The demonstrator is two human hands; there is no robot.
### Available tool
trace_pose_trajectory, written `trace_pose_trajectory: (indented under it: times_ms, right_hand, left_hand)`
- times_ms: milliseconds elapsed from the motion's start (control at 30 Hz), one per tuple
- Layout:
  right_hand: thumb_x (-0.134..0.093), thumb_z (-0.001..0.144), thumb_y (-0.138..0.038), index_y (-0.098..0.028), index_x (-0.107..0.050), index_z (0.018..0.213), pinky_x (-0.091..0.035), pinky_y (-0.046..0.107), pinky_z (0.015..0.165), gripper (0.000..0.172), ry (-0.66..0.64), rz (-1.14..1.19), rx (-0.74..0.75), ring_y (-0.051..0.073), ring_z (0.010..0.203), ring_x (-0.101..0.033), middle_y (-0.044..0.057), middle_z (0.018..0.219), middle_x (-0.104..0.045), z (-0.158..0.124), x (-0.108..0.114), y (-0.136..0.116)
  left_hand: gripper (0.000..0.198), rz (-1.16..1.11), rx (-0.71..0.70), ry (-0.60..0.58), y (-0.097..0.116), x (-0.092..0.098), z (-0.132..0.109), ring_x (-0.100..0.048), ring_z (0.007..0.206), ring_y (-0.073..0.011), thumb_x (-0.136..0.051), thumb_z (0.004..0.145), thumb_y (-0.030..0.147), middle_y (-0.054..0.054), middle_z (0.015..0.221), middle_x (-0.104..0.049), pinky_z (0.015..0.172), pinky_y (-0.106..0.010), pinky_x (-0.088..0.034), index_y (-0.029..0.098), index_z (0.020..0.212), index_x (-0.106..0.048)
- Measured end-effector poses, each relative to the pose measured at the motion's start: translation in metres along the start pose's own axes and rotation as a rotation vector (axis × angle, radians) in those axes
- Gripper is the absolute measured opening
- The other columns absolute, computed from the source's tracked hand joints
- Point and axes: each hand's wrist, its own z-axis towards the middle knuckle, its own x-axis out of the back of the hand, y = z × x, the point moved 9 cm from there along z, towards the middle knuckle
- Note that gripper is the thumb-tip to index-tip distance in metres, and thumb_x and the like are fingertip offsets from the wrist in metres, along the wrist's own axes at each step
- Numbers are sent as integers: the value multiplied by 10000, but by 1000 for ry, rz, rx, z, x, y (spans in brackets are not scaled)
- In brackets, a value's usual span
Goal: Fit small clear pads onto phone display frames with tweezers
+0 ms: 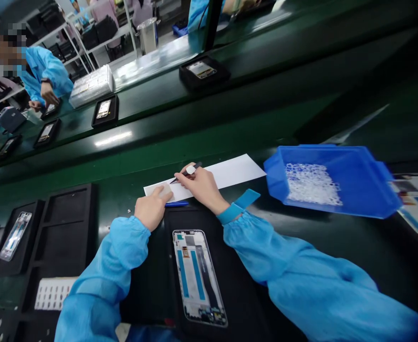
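Right hand (199,184): fingers pinched on a slim black tool (175,180) (tweezers, we think), tip down on the white sheet (230,173). Left hand (152,207): loosely curled, gripping nothing, capped fingertip pressing the sheet's near corner. Phone frame (199,278) in black tray (240,308) just below both wrists; we find its markings too small to read.

I see a long dark green surface (354,237) running across my view. Behind it is a conveyor lane (194,128), where a streak of overhead light (113,138) glints. Beyond lies a paler bench (159,61). Further back stand white shelving racks (84,42) holding dark cases, with a steel bin (147,34) beside them.
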Motion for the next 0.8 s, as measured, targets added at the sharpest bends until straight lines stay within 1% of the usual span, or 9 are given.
trace_pose_trajectory:
  times_ms: [100, 300, 500, 667, 733, 800]
  right_hand:
    - [-685, 798, -265, -202, -565, 719, -493, 287, 654, 157, 5, -30, -3, 220, 705, -692, 18, 673, -696, 0, -1, 2]
    - [-681, 814, -274, -203, -564, 711, -491, 301, 668, 172, 3, -59, -16, 239, 762, -706, 25, 689, -711, 3, -3, 7]
    - [-694, 810, -255, -201, -561, 702, -487, 298, 668, 180, 1, -30, -29, 237, 752, -711, 17, 658, -706, 3, -4, 10]
    - [-698, 789, -230, -195, -577, 674, -483, 296, 636, 170, 11, 60, -45, 237, 701, -705, 19, 618, -692, 5, -4, 13]
    - [-700, 774, -221, -189, -585, 665, -487, 286, 612, 162, 9, 132, -50, 224, 656, -699, 22, 601, -685, 4, -4, 13]
    - [-692, 780, -255, -187, -583, 686, -492, 268, 584, 160, 20, 226, -47, 213, 652, -701, 30, 615, -690, 1, -1, 10]
  left_hand:
    - [494, 4, -3, -16, 0, 0, 1, -677, 1017, -284, -356, 962, 211, -15, 1545, -370, 791, -436, -579, 385, 1416, -446]
    - [494, 10, -19, 4, 1, -1, 2, -688, 984, -285, -357, 959, 199, -30, 1537, -385, 776, -448, -586, 368, 1413, -457]
    - [493, 14, -30, 28, 1, -2, 3, -696, 951, -282, -353, 956, 202, -23, 1535, -391, 755, -441, -588, 370, 1406, -468]
    - [488, 3, -14, 18, 0, 0, 2, -699, 918, -263, -354, 959, 218, -19, 1530, -396, 754, -425, -577, 393, 1400, -466]
    - [478, -10, -11, 23, 1, 1, 2, -698, 923, -263, -354, 959, 224, -12, 1529, -397, 764, -425, -572, 392, 1387, -482]
    - [485, -25, -1, 28, 0, 2, 2, -695, 939, -267, -371, 949, 215, -3, 1533, -392, 781, -424, -567, 393, 1384, -487]
